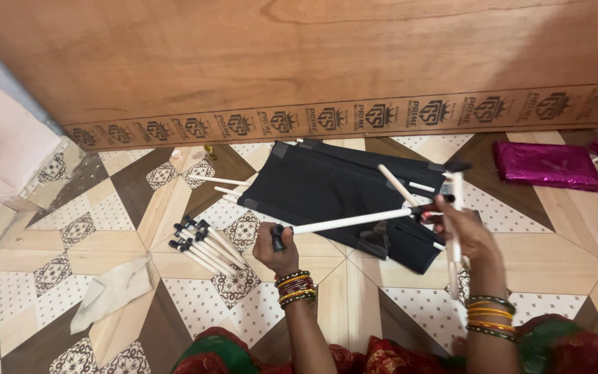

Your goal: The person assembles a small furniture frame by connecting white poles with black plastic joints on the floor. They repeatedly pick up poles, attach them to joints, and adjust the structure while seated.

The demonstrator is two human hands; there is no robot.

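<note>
Our red and green clothing (382, 353) fills the bottom edge, and bangles ring both wrists. We close our left hand (276, 251) around the black-capped end of a long white rod (351, 221), which runs level across to our right hand (466, 232). Those right fingers wrap a black joint where the rod meets an upright white rod (456, 242). Behind them, black fabric (333, 187) lies spread on the patterned tile floor (174, 305), with more white rods across it. To the left lies a bundle of white rods with black caps (202, 248), and nearer us a pale cloth (109, 291). A magenta packet (547, 165) rests by the wooden panel (299, 55).
</note>
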